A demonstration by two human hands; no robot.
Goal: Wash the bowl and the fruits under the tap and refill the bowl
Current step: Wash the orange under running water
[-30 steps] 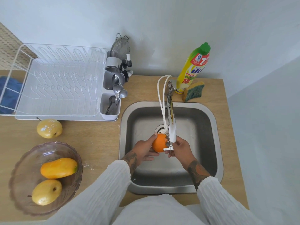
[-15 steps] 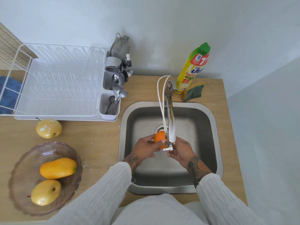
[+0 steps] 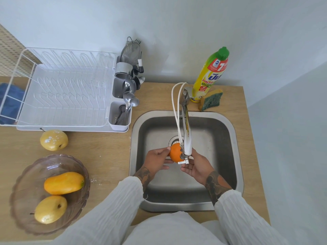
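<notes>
Brushed steel sink; matt wood-look counter, probably laminate.

Orange under tap, over sink
</notes>
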